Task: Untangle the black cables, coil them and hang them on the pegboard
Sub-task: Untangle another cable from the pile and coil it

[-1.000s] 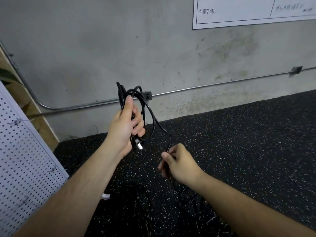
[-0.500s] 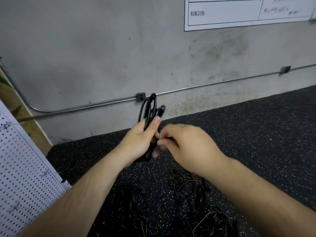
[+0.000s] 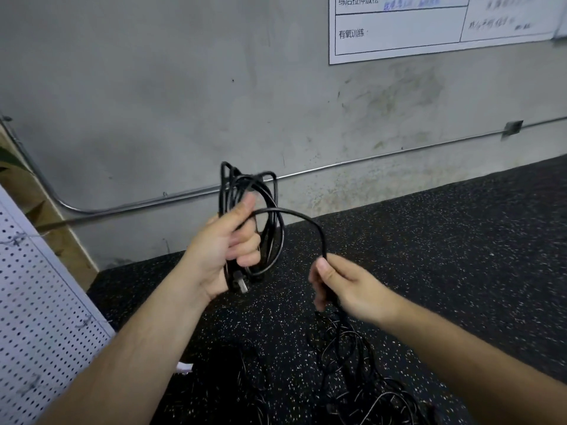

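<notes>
Compared with half a second ago, the right hand [image 3: 352, 289] is found drawn down and to the right, away from the left hand [image 3: 221, 250], which it was touching, and a fresh arc of cable is opened between the two.

Everything is carried by the speckled black mat [image 3: 445, 256], whose far edge is met by the grey wall [image 3: 153, 102]. The white pegboard [image 3: 36, 302] is seen leaning along the mat's left edge; no cable is seen hung on it yet. A loose black tangle [image 3: 352, 378] is left lying on the mat below the right hand, towards the near edge.

The coil [image 3: 277, 240] is held upright in the air over the mat's far edge, several turns being gathered by the curled fingers and thumb of the left hand. The free length [image 3: 294, 212] is pinched between the right thumb and curled fingers, from where it is trailed down into the tangle. A plug [image 3: 241, 283] is seen hanging below the left palm.

Another turn appears to be in hand. It is best laid to match the existing loops, with the free length allowed to slide through the pinch and twist worked out before each pass. Snags from the tangle are better cleared than pulled tight.
</notes>
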